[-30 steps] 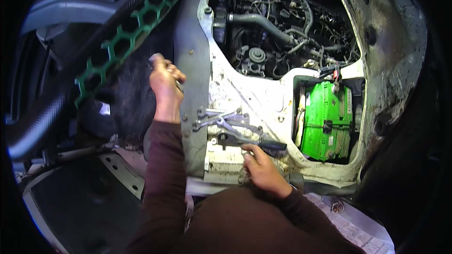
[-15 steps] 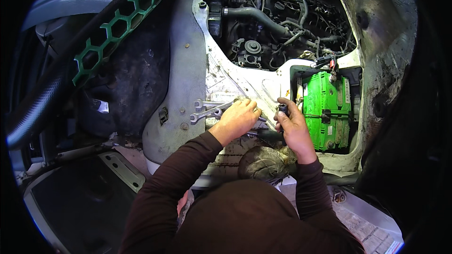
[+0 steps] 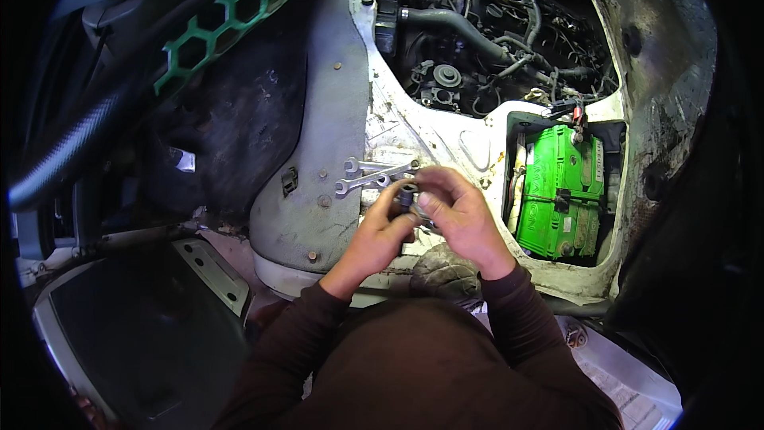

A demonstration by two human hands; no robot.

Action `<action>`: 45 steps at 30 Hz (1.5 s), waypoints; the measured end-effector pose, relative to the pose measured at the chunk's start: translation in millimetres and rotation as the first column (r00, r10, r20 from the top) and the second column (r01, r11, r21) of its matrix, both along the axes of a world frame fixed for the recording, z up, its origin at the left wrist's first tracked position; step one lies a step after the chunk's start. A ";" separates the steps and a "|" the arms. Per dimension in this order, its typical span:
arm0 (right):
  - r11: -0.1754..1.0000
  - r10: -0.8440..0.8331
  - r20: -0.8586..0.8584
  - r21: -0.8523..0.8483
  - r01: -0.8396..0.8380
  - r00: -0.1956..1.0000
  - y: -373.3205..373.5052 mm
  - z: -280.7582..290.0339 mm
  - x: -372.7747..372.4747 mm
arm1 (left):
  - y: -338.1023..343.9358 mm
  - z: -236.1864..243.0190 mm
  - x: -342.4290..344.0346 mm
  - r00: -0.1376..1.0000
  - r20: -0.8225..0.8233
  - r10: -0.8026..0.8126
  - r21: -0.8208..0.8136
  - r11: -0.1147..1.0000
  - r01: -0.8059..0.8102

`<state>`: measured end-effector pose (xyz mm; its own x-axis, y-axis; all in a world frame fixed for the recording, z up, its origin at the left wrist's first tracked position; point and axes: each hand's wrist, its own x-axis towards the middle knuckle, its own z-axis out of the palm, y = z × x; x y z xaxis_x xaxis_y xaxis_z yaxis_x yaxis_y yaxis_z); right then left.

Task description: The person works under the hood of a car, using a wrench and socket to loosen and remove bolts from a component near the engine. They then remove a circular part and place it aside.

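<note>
My left hand (image 3: 377, 236) and my right hand (image 3: 464, 220) come together over the pale metal panel, fingers closed around a dark socket tool (image 3: 407, 195). A round, hollow-looking end of it shows between the fingertips; the rest is covered by my hands. The left thumb and fingers pinch it from the left, the right ones from the right and above. Just beyond my left hand, several combination wrenches (image 3: 358, 185) lie on the panel, partly crossing one another. A dirty work glove (image 3: 446, 272) lies below my right hand, partly hidden.
An engine (image 3: 485, 40) with hoses sits in the opening at the far side. On the right, a green battery (image 3: 557, 191) stands in a recess with a cable on its far terminal. A steering wheel with a green honeycomb insert (image 3: 227, 20) spans the upper left.
My right hand has moved left with the socket tool to meet my left hand. My left hand has left the wrenches and closed on the tool. The view has shifted slightly.
</note>
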<state>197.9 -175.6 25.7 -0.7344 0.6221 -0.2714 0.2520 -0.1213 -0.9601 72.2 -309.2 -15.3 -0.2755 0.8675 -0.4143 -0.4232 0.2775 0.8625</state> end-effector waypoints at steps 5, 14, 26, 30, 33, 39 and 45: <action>0.911 0.186 0.415 0.268 -0.314 0.891 8.3 -21.2 16.3 | -44.2 -5.0 -31.4 0.961 -0.156 0.228 -0.110 0.963 -0.246; 0.444 0.094 0.529 0.736 -0.512 0.843 -23.3 -93.7 8.3 | -47.4 -13.4 -47.9 0.921 -0.362 0.143 -0.111 0.975 -0.194; 0.770 0.277 0.372 0.466 -0.436 0.886 2.7 -76.7 9.9 | -49.2 -18.5 -24.8 0.973 -0.225 0.044 -0.159 0.984 -0.081; 0.825 0.339 0.199 0.407 -0.393 0.919 12.7 -31.5 5.1 | -47.0 -10.3 -30.0 0.979 -0.162 0.121 -0.106 0.985 -0.139; 0.865 0.255 0.071 0.428 -0.260 0.964 14.2 -20.6 5.5 | -43.1 -0.9 -38.9 0.978 -0.206 0.004 -0.085 0.996 -0.021; 0.966 0.132 -0.095 0.237 -0.106 0.987 1.8 -19.1 2.8 | -19.9 18.5 -26.4 0.974 -0.222 0.037 -0.039 0.998 -0.047; 0.923 0.100 0.020 0.371 -0.101 0.995 0.7 -0.3 0.8 | -9.3 21.4 -29.7 0.959 -0.284 -0.018 -0.018 1.000 0.013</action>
